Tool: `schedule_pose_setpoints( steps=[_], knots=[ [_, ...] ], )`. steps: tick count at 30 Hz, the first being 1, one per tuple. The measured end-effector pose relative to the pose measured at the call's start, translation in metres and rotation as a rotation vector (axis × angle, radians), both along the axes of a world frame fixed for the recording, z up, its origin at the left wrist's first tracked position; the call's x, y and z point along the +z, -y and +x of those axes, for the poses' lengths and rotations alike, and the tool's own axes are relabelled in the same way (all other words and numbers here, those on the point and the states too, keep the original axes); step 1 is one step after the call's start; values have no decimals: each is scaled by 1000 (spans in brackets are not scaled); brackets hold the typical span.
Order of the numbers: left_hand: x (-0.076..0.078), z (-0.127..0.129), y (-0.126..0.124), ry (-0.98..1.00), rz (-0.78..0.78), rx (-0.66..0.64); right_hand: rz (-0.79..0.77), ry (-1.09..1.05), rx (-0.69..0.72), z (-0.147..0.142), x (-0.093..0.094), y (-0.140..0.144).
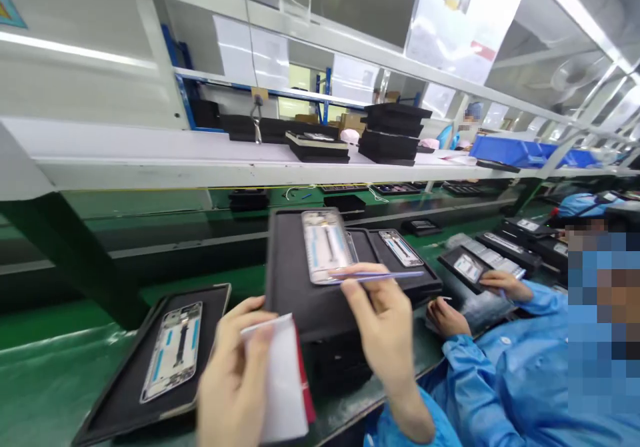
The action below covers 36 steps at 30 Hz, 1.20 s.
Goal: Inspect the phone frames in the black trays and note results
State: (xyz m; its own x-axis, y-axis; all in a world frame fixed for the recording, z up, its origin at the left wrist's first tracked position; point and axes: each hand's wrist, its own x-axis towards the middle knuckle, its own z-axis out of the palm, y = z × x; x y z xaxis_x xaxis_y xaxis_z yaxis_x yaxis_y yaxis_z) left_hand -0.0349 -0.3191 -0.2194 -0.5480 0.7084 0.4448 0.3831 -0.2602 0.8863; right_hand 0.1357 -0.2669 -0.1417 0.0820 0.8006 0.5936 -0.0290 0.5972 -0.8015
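The right hand [385,330] pinches thin tweezers [380,276] over a phone frame [327,245] seated in the black tray [300,294]. The left hand [235,380] grips a white sheet [283,380]. The frame looks light, rigid, fragile; edges seem the safest hold.

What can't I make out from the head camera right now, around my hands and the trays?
Head view only:
- White sheet: its lower end is cut by the bottom edge; the left hand covers its left side.
- Tool in the right hand: too thin to identify.
- Phone frame on the raised tray: its near end sits behind the right fingers.
- Stack under that tray: too dark.
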Motion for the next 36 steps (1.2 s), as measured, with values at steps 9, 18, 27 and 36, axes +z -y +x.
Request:
schedule_pose_setpoints(
  steps=[9,18,27,36],
  knots=[
    [19,58,-55,223,19,-278,133,186,-344,79,-18,-57],
    [-5,-15,29,570,-44,-7,175,250,249,-44,-55,15],
    [-29,-54,57,529,-30,121,81,258,548,-99,-98,-5],
    [-39,-75,57,303,-68,201,136,351,672,-112,-99,-14]
  ],
)
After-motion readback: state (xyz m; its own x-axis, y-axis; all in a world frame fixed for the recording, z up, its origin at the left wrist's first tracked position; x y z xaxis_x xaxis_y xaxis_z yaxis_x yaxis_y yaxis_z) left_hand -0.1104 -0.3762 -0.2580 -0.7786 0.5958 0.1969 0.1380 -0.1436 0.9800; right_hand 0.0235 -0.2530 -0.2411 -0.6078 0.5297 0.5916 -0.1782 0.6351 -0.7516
